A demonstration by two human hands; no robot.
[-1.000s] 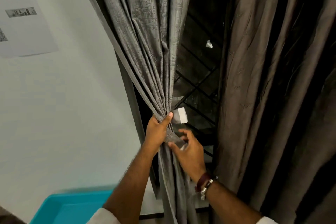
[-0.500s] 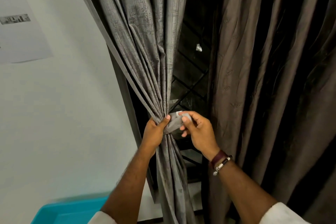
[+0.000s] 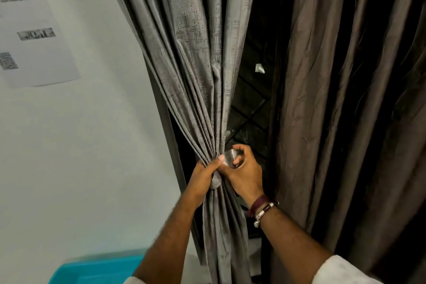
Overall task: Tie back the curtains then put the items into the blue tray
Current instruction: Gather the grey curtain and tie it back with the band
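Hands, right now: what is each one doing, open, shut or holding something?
Left hand: grips the bunched grey curtain at its gathered waist.
Right hand: fingers curled, pinching the end of the tie-back band.

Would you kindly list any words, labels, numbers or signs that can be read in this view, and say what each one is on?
No text here can be read.
Paper sheet on the white wall: one printed line of text, too blurred to read.
Same sheet: two dark printed images and a QR-like square, not legible.
Grey curtain, brown curtain, blue tray, bracelets: no lettering visible.
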